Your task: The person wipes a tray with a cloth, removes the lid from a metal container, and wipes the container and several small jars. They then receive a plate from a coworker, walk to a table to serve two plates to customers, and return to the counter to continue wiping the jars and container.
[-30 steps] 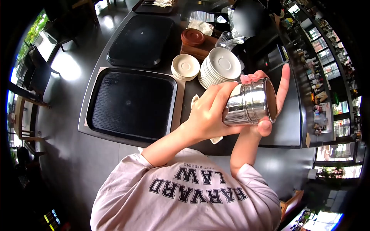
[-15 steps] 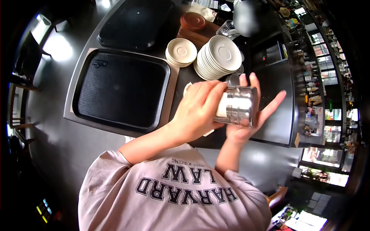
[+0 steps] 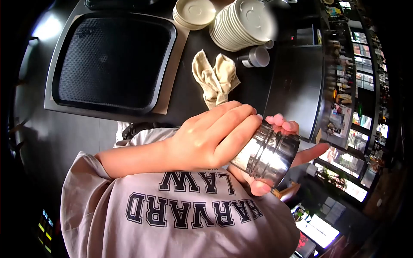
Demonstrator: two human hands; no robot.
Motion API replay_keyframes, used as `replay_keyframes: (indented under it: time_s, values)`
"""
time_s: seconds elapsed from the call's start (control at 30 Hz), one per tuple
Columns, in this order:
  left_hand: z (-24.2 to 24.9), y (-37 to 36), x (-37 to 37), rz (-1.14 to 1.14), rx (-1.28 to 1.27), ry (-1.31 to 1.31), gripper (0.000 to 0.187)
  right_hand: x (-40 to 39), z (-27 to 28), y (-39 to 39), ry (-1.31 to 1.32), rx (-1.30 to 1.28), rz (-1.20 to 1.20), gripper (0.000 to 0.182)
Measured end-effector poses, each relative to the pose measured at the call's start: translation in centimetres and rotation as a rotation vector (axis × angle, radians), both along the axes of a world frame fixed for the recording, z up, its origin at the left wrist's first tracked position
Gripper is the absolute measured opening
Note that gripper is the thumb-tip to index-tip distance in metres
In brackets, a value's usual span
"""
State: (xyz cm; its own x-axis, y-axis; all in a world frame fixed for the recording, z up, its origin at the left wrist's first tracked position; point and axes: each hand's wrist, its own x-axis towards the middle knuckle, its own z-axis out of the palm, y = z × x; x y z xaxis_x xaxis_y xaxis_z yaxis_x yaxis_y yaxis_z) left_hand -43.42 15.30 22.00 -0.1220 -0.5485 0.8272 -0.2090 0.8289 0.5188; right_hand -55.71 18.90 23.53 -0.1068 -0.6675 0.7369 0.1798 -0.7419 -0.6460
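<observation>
A shiny, ribbed metal canister [image 3: 273, 157] is tilted between my two hands, close in front of the shirt. My left hand [image 3: 217, 135] is closed over its left, paler end. From the right, my right hand [image 3: 297, 148] wraps the canister, thumb below, some fingertips above, and one finger stretched out; its palm is hidden. A crumpled cream cloth [image 3: 214, 77] lies on the dark counter [image 3: 185, 92] beyond my left hand. Behind the cloth, to the right, a small grey-topped container [image 3: 259, 56] lies on its side.
A large black tray [image 3: 114, 62] is at the counter's left. Small cream saucers [image 3: 194, 13] and a tall stack of cream plates [image 3: 243, 23] stand at the back. Right of them is a dark cabinet surface [image 3: 297, 86]. Shelves with many items line the far right.
The view has shifted, so tray and plates appear higher and further left. Both hands and the canister are lower, nearer the shirt. The right fingers have curled round the canister, and the cloth is uncovered.
</observation>
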Motion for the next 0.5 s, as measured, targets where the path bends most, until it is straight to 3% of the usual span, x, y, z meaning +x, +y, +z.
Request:
replay_keyframes:
  time_s: [0.27,0.43,0.5]
  values:
    - [-0.5,0.6,-0.1,0.025,-0.034,0.005,0.038,0.8,0.4,-0.4,0.054,-0.067,0.115,0.114]
    - [-0.6,0.7,-0.1,-0.001,-0.006,-0.011,0.038,0.8,-0.2,-0.3,0.065,-0.061,0.087,0.115]
    - [-0.8,0.7,-0.3,-0.005,0.000,-0.004,0.038,2.0,-0.3,-0.4,-0.093,-0.061,-0.051,0.117]
